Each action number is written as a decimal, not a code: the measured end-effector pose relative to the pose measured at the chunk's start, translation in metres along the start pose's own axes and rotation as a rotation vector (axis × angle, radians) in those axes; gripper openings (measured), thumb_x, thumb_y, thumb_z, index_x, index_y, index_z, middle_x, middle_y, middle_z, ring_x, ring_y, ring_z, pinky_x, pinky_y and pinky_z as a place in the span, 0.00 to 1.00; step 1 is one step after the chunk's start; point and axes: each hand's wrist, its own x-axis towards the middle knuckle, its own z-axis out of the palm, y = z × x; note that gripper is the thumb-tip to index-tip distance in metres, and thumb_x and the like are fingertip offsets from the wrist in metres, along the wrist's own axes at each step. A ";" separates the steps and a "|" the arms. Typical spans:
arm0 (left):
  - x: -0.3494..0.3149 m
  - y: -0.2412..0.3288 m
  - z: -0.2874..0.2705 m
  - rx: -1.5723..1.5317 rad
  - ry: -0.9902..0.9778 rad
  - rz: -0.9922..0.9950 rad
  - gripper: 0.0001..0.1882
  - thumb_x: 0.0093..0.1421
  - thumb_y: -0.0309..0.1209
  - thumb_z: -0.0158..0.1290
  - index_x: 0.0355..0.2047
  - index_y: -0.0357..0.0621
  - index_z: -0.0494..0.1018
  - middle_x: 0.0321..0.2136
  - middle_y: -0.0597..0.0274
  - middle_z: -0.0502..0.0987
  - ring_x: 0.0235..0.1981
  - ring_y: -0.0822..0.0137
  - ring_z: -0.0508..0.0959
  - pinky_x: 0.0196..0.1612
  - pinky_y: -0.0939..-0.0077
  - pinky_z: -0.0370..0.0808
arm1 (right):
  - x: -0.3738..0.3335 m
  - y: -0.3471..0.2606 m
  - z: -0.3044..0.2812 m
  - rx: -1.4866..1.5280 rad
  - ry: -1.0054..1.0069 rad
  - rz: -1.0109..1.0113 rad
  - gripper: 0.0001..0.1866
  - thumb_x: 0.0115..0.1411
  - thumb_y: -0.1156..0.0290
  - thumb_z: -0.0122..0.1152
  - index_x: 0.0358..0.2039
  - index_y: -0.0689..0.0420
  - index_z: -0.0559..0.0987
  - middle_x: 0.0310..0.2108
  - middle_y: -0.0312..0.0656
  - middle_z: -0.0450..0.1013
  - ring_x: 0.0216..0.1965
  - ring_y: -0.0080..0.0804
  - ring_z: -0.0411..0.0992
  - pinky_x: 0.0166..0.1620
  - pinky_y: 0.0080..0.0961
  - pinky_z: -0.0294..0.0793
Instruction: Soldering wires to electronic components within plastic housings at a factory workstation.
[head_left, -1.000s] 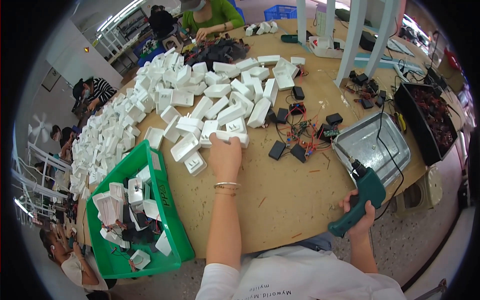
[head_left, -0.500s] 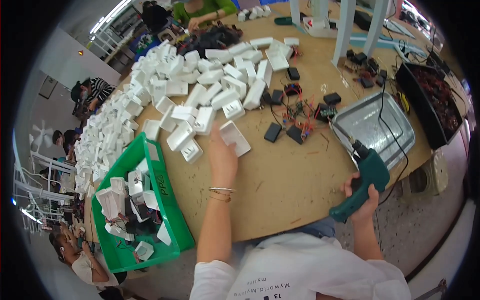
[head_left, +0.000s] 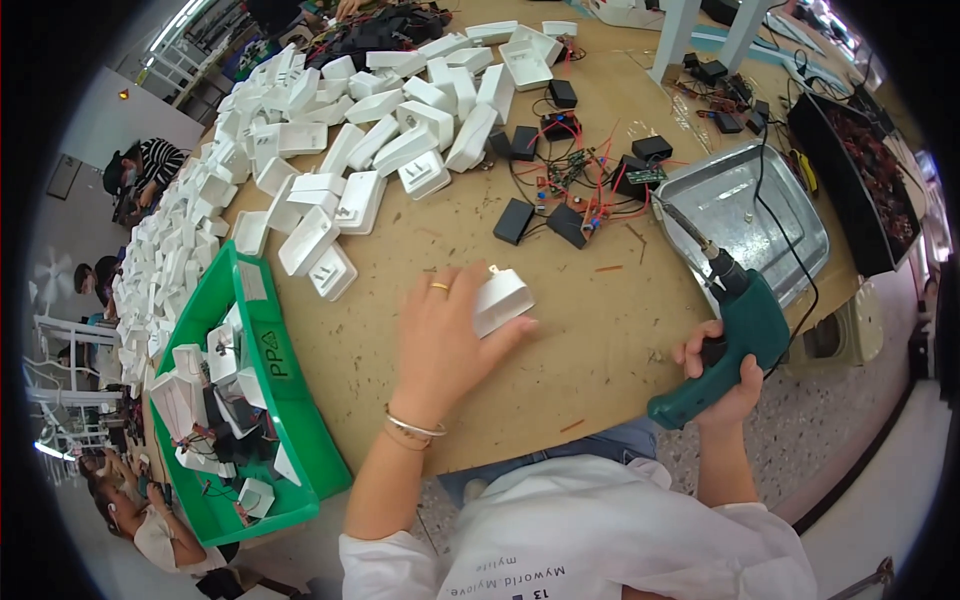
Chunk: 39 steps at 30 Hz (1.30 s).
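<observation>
My left hand (head_left: pixel 445 335) is closed on a small white plastic case (head_left: pixel 505 303) just above or on the table, thumb on the near side and fingers over its left end. The case is hollow and box-shaped, and the hand hides part of it. At the right, my right hand (head_left: pixel 722 385) is wrapped round the handle of a dark green electric screwdriver (head_left: pixel 757 318). Its long bit (head_left: pixel 684 220) points up and left over the edge of a metal tray (head_left: pixel 812 262). A loose pile of similar white cases (head_left: pixel 345 150) covers the table's far left.
A green bin (head_left: pixel 285 390) with white cases and wired parts stands at the left edge. Beyond my hands lie black boxes (head_left: pixel 513 221) and circuit boards with red wires (head_left: pixel 578 170). A black crate (head_left: pixel 850 190) stands at the right; a black cord (head_left: pixel 795 285) crosses the tray. Other people work further left.
My left hand has drawn the white case away from the pile, nearer to me, and the case is turned differently. My right hand still grips the screwdriver. The whole view has shifted somewhat.
</observation>
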 end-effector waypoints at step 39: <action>-0.035 -0.025 -0.050 -0.644 0.308 -0.272 0.08 0.59 0.26 0.51 0.35 0.36 0.77 0.33 0.58 0.78 0.31 0.75 0.74 0.32 0.83 0.68 | 0.005 -0.003 0.013 0.022 0.024 0.010 0.28 0.56 0.47 0.51 0.42 0.61 0.69 0.31 0.44 0.67 0.24 0.27 0.65 0.37 0.31 0.64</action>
